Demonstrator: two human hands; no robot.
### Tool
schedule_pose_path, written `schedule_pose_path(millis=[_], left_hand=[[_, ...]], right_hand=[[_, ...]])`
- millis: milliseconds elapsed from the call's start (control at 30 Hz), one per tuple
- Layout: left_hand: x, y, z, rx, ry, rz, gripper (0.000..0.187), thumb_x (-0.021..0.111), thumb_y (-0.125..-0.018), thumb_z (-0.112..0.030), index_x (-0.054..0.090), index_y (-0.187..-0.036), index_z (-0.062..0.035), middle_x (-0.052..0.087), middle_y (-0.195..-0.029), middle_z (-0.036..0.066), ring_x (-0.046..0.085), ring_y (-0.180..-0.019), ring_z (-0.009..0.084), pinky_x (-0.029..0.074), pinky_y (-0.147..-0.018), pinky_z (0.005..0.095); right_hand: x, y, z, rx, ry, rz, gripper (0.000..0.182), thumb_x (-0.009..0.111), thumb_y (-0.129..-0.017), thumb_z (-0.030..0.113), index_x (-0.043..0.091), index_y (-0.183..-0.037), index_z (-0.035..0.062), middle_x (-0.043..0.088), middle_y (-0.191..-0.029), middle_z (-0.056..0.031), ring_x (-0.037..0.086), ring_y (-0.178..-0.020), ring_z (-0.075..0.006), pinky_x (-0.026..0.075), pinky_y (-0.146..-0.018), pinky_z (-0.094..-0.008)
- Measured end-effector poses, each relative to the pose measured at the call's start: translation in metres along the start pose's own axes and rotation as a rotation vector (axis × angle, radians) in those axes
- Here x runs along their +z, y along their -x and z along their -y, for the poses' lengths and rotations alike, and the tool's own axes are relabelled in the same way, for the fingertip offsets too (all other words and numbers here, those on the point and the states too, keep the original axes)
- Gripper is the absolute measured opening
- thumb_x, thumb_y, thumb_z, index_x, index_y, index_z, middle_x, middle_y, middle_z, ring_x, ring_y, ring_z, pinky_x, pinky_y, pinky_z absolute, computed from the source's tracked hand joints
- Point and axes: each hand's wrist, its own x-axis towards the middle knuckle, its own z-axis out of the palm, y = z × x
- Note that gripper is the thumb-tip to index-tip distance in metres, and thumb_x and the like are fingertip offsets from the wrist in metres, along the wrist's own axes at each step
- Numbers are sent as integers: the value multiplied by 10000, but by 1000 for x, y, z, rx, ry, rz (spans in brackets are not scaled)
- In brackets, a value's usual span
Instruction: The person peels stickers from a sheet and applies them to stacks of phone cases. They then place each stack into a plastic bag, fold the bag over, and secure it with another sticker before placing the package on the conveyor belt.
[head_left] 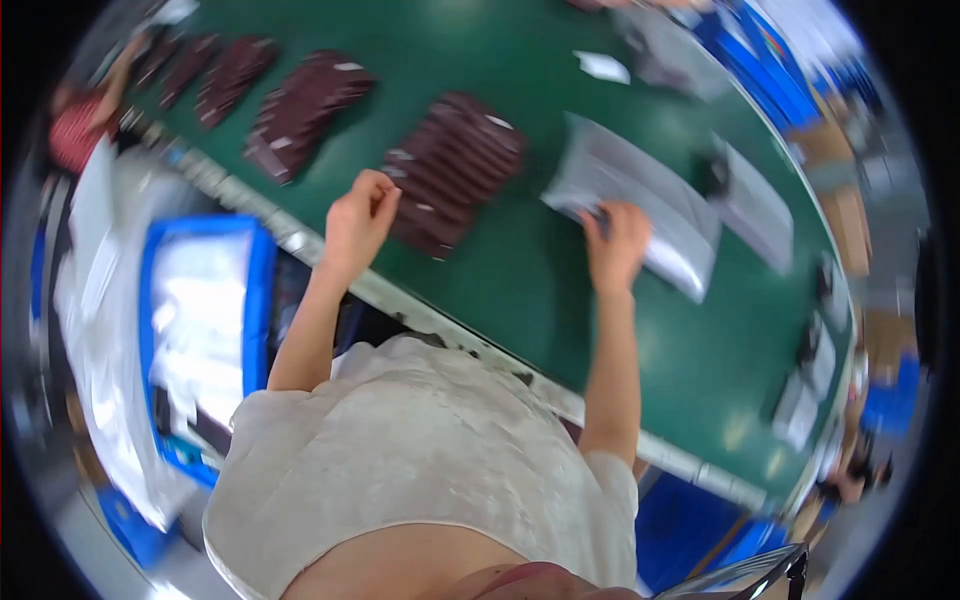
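Observation:
My left hand (362, 222) is at the lower left edge of a stack of dark maroon items (455, 165), its fingers curled together; whether anything small is between them I cannot make out. On the right, my right hand (618, 240) pinches the near edge of a pile of clear plastic bags (640, 195). More maroon bundles, one of them large (305, 110), lie in a row on the green table (500, 300) at the upper left. The image is slightly blurred.
A blue-rimmed bin (255, 300) with white plastic stands left, below the table edge. Packed bags (755, 205) and small packets (800, 405) lie at the right. A white slip (602, 67) is at the top. Another person (78, 130) is at the far left.

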Motion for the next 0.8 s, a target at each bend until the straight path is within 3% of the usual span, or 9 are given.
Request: schedule_pose_path(millis=[100, 133, 200, 300, 467, 567, 633, 700, 800], left_hand=[[-111, 22, 98, -242, -289, -279, 210, 682, -913, -185, 555, -1034, -71, 651, -742, 129, 670, -696, 319, 499, -611, 432], [-148, 41, 131, -287, -345, -341, 210, 682, -913, -185, 555, -1034, -71, 651, -742, 129, 670, -696, 319, 499, -611, 432], [-202, 82, 192, -533, -674, -349, 243, 676, -913, -236, 565, -1068, -86, 663, -824, 129, 673, -808, 335, 515, -692, 448], [-217, 135, 262, -686, -648, -320, 223, 655, -918, -274, 590, -1050, -106, 659, -882, 140, 660, -895, 344, 515, -773, 452], [-222, 139, 264, -681, -511, -400, 178, 624, -936, -265, 623, -1042, -122, 662, -946, 161, 651, -929, 349, 513, -807, 430], [-229, 132, 260, -605, -559, -431, 188, 591, -970, -258, 643, -1037, -91, 673, -980, 128, 658, -922, 304, 516, -808, 404], [-243, 122, 257, -636, 69, -410, 223, 558, -1000, -253, 638, -1082, -62, 680, -1025, 75, 656, -920, 248, 525, -812, 383], [-248, 113, 242, -318, 1338, -424, 245, 542, -1008, -231, 620, -1135, -36, 678, -1047, 58, 654, -945, 215, 538, -848, 373], [-204, 57, 140, -297, 1670, -295, 291, 577, -984, -237, 590, -1207, -50, 672, -1091, 85, 654, -997, 229, 549, -881, 386]], right_hand=[[-11, -9, 4, -69, -54, 72, 129, 730, -832, 87, 667, -941, 62, 652, -894, -112, 604, -871, -321, 461, -818, -439], [-8, -6, -7, 78, -141, 108, 117, 698, -855, 60, 675, -969, 54, 657, -892, -117, 609, -884, -331, 464, -829, -439], [-20, -25, 7, 149, -222, 189, 135, 681, -874, 89, 685, -1004, 55, 670, -1026, -131, 615, -976, -348, 468, -868, -441], [1, -57, 35, -44, -146, 218, 151, 673, -879, 136, 696, -1014, 72, 650, -1150, -116, 586, -1108, -335, 449, -936, -448], [28, -58, 45, -243, 354, 330, 184, 644, -873, 206, 714, -1002, 95, 602, -1305, -96, 485, -1315, -331, 379, -1058, -480], [28, -53, 32, -169, 420, 395, 185, 636, -862, 210, 726, -993, 116, 603, -1313, -50, 448, -1353, -303, 351, -1078, -489], [27, -48, 22, -101, 472, 425, 186, 632, -857, 212, 731, -989, 126, 603, -1317, -27, 430, -1372, -290, 338, -1088, -493], [21, -43, 7, -53, 499, 406, 178, 624, -857, 197, 734, -977, 126, 611, -1305, -31, 445, -1358, -293, 345, -1081, -499], [2, -35, -18, -42, 563, 360, 181, 648, -834, 162, 728, -987, 109, 625, -1278, -61, 508, -1290, -306, 407, -1031, -468]])
